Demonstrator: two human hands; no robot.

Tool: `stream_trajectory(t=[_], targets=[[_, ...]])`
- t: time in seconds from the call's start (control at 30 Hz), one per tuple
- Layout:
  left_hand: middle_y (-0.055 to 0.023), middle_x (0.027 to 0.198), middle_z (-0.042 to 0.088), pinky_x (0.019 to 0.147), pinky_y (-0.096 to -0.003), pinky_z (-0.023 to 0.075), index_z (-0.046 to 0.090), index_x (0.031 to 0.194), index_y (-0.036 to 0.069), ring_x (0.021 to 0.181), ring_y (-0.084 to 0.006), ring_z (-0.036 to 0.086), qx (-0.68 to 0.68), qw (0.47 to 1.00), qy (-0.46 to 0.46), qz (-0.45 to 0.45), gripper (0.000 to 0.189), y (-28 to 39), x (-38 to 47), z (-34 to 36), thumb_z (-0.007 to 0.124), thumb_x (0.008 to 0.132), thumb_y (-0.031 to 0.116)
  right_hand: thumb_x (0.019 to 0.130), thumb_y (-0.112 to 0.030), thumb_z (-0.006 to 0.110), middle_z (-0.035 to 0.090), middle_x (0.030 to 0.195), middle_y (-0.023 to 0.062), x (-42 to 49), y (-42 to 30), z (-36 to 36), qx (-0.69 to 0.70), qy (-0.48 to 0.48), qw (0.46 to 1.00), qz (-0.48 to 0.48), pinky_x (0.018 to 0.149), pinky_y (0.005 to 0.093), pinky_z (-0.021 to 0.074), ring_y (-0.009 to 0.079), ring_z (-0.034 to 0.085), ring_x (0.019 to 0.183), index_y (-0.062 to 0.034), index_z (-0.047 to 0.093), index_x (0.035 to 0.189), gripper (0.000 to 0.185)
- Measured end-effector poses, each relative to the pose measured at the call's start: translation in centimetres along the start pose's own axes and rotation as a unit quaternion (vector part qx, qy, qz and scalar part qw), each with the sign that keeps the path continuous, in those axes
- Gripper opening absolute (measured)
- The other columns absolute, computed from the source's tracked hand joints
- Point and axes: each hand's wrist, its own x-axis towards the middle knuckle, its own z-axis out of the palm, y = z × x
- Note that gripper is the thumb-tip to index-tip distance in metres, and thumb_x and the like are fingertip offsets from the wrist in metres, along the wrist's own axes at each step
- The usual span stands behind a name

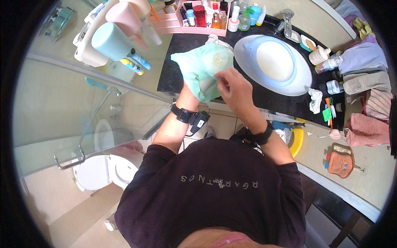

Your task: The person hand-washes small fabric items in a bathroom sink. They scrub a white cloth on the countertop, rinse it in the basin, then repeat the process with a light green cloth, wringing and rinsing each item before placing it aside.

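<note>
A mint-green fabric piece (pixel 194 63), perhaps a small garment, is held up over the near left part of the counter. A yellowish stain marks its upper right area, and a greyish patch shows lower down. My left hand (pixel 189 93) supports it from beneath; the fabric hides the fingers. At its right edge, my right hand (pixel 234 88) pinches the fabric with curled fingers, the thumb partly hidden. Just behind lies a crumpled white cloth (pixel 214 39). To the right, a light-blue basin (pixel 293 66) with a white inside sits in the white oval sink (pixel 305 83).
A faucet (pixel 287 23) rises behind the sink. Bottles crowd a pink organizer (pixel 198 30) at the back. Toothbrushes (pixel 329 113) and a white crumpled cloth (pixel 315 100) lie at right, below hanging towels (pixel 363 57). Cups (pixel 111 40) hang on the left; a glass panel (pixel 62 102) stands there.
</note>
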Motion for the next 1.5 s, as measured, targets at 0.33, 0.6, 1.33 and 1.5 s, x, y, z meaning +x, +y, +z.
stream_trajectory(t=[0.33, 0.6, 1.33, 1.5], targets=[[-0.0146, 0.147, 0.042, 0.112, -0.0422, 0.037, 0.029, 0.148, 0.006, 0.133, -0.0283, 0.043, 0.461, 0.887, -0.006, -0.006, 0.055, 2.7, -1.0, 2.5, 0.032, 0.104, 0.037, 0.089, -0.01, 0.065, 0.065, 0.089, 0.0089, 1.3, 1.5, -2.9, 0.119, 0.014, 0.986, 0.116, 0.068, 0.0288, 0.0488, 0.0189, 0.063, 0.077, -0.0054, 0.068, 0.1, 0.012], [-0.0118, 0.141, 0.049, 0.106, -0.0339, 0.0438, 0.037, 0.145, 0.004, 0.123, -0.021, 0.052, 0.105, 0.986, 0.03, -0.128, 0.048, 1.5, -0.8, 3.0, 0.049, 0.099, 0.012, 0.094, -0.035, 0.063, 0.058, 0.129, 0.0088, 7.5, 6.8, -5.2, 0.283, -0.215, 0.914, 0.193, 0.097, 0.0296, 0.044, 0.0162, 0.055, 0.115, -0.0074, 0.052, 0.138, 0.053], [-0.0139, 0.128, 0.061, 0.104, -0.0464, 0.0451, 0.054, 0.131, 0.004, 0.115, -0.0264, 0.061, -0.418, 0.884, 0.009, -0.21, 0.05, -5.8, 1.3, 3.0, 0.045, 0.097, 0.04, 0.086, -0.024, 0.075, 0.065, 0.101, -0.0002, 11.1, 9.0, -7.2, 0.097, -0.224, 0.944, 0.223, 0.082, 0.024, 0.046, 0.0099, 0.058, 0.09, -0.0054, 0.067, 0.113, 0.034], [-0.0115, 0.13, 0.059, 0.103, -0.0447, 0.0461, 0.05, 0.135, 0.007, 0.115, -0.0254, 0.06, -0.376, 0.91, -0.041, -0.173, 0.052, -5.7, 1.6, 2.2, 0.036, 0.101, 0.044, 0.092, -0.028, 0.065, 0.06, 0.122, 0.0119, 10.4, 6.7, -7.6, -0.053, -0.089, 0.983, 0.15, 0.094, 0.0308, 0.0458, 0.0195, 0.06, 0.108, -0.0069, 0.061, 0.129, 0.042]])
